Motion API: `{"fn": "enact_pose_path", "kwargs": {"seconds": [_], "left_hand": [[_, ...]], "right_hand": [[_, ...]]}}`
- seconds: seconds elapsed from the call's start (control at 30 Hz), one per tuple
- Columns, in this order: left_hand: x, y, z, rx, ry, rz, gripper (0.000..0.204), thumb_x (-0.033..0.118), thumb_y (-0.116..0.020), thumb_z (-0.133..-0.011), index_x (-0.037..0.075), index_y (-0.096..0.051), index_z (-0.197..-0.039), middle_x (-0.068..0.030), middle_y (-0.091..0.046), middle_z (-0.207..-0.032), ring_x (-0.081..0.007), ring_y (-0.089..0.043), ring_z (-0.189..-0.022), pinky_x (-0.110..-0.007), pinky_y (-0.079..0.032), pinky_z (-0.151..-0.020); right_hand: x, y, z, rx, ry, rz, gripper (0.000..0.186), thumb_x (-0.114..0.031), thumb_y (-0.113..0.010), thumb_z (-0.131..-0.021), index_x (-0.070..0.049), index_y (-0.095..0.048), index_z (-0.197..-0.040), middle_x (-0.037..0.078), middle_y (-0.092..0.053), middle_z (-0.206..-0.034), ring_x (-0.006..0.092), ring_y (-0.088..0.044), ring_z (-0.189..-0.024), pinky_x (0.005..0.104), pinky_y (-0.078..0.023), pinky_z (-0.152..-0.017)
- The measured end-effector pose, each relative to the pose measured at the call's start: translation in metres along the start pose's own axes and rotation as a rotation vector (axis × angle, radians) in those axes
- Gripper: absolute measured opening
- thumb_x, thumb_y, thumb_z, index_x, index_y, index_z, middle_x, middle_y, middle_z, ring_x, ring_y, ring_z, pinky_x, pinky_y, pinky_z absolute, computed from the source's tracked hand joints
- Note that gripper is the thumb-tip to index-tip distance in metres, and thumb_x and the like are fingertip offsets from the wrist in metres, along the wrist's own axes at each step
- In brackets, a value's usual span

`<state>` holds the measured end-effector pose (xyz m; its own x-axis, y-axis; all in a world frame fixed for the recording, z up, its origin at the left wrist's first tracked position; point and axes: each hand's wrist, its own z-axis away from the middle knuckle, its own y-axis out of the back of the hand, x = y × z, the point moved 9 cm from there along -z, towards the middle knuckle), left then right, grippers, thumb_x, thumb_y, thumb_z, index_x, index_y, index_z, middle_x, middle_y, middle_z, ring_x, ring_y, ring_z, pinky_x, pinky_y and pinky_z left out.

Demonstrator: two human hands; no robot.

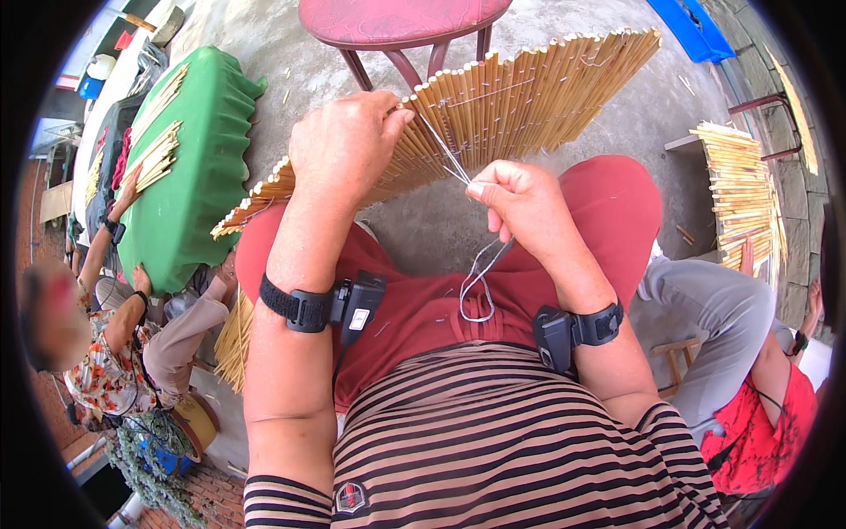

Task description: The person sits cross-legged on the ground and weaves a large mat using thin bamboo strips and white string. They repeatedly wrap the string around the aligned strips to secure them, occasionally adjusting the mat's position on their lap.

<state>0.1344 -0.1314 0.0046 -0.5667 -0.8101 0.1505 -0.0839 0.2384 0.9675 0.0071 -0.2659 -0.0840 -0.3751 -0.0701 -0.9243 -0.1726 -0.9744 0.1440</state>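
A mat of tied yellow reed sticks [555, 93] stretches in front of me across my red-trousered knees, its far end raised at the upper right. My left hand [344, 150] is closed at the mat's upper edge, thumb and forefinger pinched on it where a pale cord [441, 145] comes off. My right hand [520, 207] pinches that cord lower and to the right, pulled in a straight line from the left hand. Slack cord hangs from below my right hand in a loop [476, 300] over my lap.
Ahead is a red-seated chair [401, 13]. At left, a person [110, 353] reaches over a green-covered table [194, 212] with stick bundles [154, 159]. At right, another person [731, 317] sits beside a stick mat [731, 212]. A blue crate [687, 26] lies upper right.
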Motion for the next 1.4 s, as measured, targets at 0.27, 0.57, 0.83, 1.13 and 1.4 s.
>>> {"fn": "enact_pose_path", "kwargs": {"seconds": [0.27,0.57,0.83,1.13,1.4], "left_hand": [[-0.003,0.004,0.011,-0.024,-0.079,0.073,0.030,0.031,-0.072,-0.080,0.014,-0.069,-0.103,-0.0056,-0.071,-0.089,-0.0258,-0.068,-0.078,-0.037,-0.052,-0.069],[0.001,0.007,0.014,0.089,-0.047,0.073,0.019,0.029,-0.074,-0.074,0.013,-0.069,-0.082,-0.0042,-0.068,-0.075,-0.0277,-0.067,-0.068,-0.040,-0.052,-0.061],[0.006,0.009,0.016,0.175,-0.114,0.011,0.015,0.025,-0.075,-0.074,0.014,-0.071,-0.083,-0.0026,-0.067,-0.069,-0.0236,-0.065,-0.060,-0.036,-0.049,-0.054],[0.005,0.007,0.016,0.172,-0.108,-0.003,0.015,0.024,-0.075,-0.074,0.014,-0.071,-0.083,-0.0030,-0.066,-0.069,-0.0239,-0.064,-0.060,-0.036,-0.049,-0.054],[0.005,0.007,0.016,0.170,-0.092,0.003,0.015,0.026,-0.073,-0.074,0.013,-0.070,-0.081,-0.0037,-0.068,-0.073,-0.0259,-0.066,-0.064,-0.038,-0.051,-0.058]], "right_hand": [[-0.041,0.011,0.002,0.100,0.280,0.113,0.011,-0.012,-0.065,-0.087,-0.002,-0.068,-0.089,0.004,-0.059,-0.063,0.0077,-0.054,-0.059,0.0250,-0.043,-0.055],[-0.042,-0.023,-0.002,0.082,0.334,0.162,0.018,-0.005,-0.063,-0.084,-0.003,-0.063,-0.102,0.009,-0.054,-0.058,0.0171,-0.052,-0.051,0.0320,-0.044,-0.053],[-0.036,-0.029,-0.005,0.127,0.329,0.123,0.019,-0.002,-0.063,-0.084,-0.003,-0.061,-0.102,0.008,-0.050,-0.055,0.0150,-0.049,-0.048,0.0314,-0.042,-0.050],[-0.029,-0.030,-0.012,0.137,0.329,0.072,0.018,-0.003,-0.063,-0.084,-0.002,-0.061,-0.102,0.007,-0.049,-0.054,0.0138,-0.047,-0.047,0.0310,-0.041,-0.050],[-0.027,-0.031,-0.015,0.139,0.322,0.048,0.018,-0.004,-0.063,-0.085,-0.002,-0.062,-0.103,0.007,-0.051,-0.055,0.0138,-0.048,-0.048,0.0310,-0.042,-0.050]]}}
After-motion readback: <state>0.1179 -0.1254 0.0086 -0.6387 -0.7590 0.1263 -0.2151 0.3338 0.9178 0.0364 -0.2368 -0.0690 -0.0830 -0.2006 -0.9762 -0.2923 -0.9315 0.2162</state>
